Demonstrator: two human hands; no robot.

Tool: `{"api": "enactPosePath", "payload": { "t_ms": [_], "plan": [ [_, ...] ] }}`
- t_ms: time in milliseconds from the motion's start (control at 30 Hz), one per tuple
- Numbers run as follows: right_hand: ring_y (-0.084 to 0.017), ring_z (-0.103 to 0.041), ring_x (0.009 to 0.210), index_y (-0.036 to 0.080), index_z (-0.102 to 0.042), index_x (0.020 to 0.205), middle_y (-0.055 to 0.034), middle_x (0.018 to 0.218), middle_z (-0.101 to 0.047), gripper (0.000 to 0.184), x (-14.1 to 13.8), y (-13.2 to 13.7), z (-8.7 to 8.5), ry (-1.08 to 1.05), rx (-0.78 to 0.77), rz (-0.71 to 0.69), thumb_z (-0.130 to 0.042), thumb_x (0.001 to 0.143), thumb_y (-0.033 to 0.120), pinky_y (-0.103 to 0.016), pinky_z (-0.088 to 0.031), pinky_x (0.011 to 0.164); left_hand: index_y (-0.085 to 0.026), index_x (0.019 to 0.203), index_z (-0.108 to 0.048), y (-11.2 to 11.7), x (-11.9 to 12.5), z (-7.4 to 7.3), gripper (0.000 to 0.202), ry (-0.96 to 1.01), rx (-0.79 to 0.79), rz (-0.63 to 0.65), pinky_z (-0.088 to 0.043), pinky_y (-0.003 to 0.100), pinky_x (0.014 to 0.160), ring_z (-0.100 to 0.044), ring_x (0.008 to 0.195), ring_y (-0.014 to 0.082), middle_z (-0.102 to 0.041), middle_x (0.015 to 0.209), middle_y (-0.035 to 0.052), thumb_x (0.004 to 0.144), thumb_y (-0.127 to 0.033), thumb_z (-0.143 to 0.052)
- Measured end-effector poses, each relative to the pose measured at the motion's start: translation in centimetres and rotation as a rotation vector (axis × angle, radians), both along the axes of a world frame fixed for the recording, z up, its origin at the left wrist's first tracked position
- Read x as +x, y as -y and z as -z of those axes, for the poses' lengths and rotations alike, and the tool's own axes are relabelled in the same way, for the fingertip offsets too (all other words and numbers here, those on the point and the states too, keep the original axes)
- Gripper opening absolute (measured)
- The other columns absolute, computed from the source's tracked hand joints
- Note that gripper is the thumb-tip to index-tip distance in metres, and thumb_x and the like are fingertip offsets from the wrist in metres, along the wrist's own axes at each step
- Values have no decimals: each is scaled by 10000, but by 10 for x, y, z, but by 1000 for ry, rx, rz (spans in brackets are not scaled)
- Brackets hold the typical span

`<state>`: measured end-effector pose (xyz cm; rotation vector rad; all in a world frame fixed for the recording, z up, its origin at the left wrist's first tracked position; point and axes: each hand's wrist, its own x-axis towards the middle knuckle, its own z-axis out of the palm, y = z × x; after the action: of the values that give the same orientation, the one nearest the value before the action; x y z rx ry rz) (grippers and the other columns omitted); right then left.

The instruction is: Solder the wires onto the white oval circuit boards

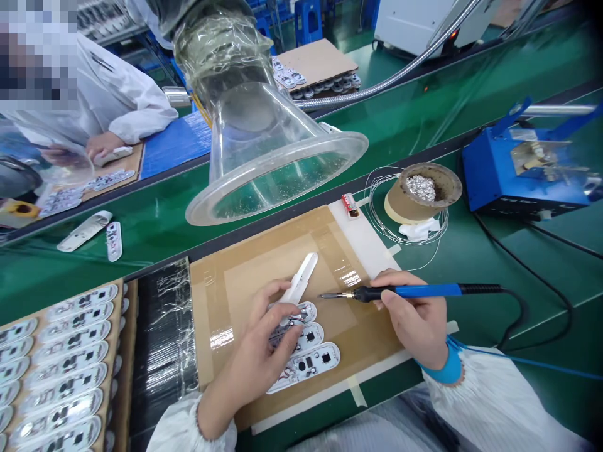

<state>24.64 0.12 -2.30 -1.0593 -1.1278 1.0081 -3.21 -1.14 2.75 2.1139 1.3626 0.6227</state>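
Note:
My left hand (261, 348) rests on a brown cardboard work mat (245, 276), its fingers pinched on a white plastic strip (300, 280) that points up and right. Under and beside those fingers lie three white oval circuit boards (311, 361) with black chips. My right hand (417, 317) grips a blue-handled soldering iron (414, 290). The iron lies almost level, its tip (325, 295) pointing left, just right of the white strip and above the boards.
A clear fume-extraction funnel (273, 157) hangs over the mat's far edge. A solder-wire coil and tip-cleaner pot (421, 191) stand at right, beside a blue soldering station (518, 166). A tray of oval boards (56, 364) lies at left. Another person in white works at far left (108, 94).

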Motion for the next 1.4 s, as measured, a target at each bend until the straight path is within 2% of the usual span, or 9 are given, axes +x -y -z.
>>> {"api": "enactPosePath", "payload": {
  "t_ms": [267,533,700,900,1267,1400],
  "plan": [
    [-209,-680,750,231,-808,1007,-63,909,-730,111,0,1,2,-14,-23,6,-710,1002,284,-358,-554,686,-250,969,-694,-6,3,5,180,112,-128,-70,-556,424,1137,-578,1428,231,-567,1473,108,1080,-186,-567],
    [-204,-685,735,242,-818,987,-47,844,-726,111,-3,0,-5,15,-30,-13,-707,991,250,-332,-561,651,-237,967,-655,-4,19,9,174,-26,-72,-151,-582,472,1079,-613,1344,260,-540,1470,112,1085,-213,-529],
    [-179,-648,622,241,-820,931,-23,758,-719,104,-5,1,-12,60,-64,2,-720,949,225,-294,-528,547,-228,975,-631,0,21,13,205,-147,-47,-132,-598,525,1049,-616,1318,292,-502,1512,134,1105,-232,-472],
    [-161,-635,599,244,-819,921,-23,791,-741,114,-6,5,-13,72,-69,1,-716,922,194,-272,-509,517,-223,974,-615,-1,21,8,201,-209,-53,-103,-607,545,1026,-612,1326,312,-492,1526,135,1107,-236,-465],
    [-151,-584,552,227,-802,923,-32,772,-721,74,-9,7,-13,85,-92,-48,-732,932,247,-261,-435,448,-222,973,-567,0,22,9,183,-235,-33,-86,-640,482,965,-637,1305,301,-498,1533,145,1113,-214,-449],
    [-136,-569,533,233,-797,936,-21,780,-723,84,-11,7,-13,75,-87,-66,-717,932,208,-254,-432,443,-222,988,-554,-1,21,8,176,-224,-31,-59,-633,481,1005,-619,1343,299,-493,1531,150,1115,-195,-436]
  ]
}}
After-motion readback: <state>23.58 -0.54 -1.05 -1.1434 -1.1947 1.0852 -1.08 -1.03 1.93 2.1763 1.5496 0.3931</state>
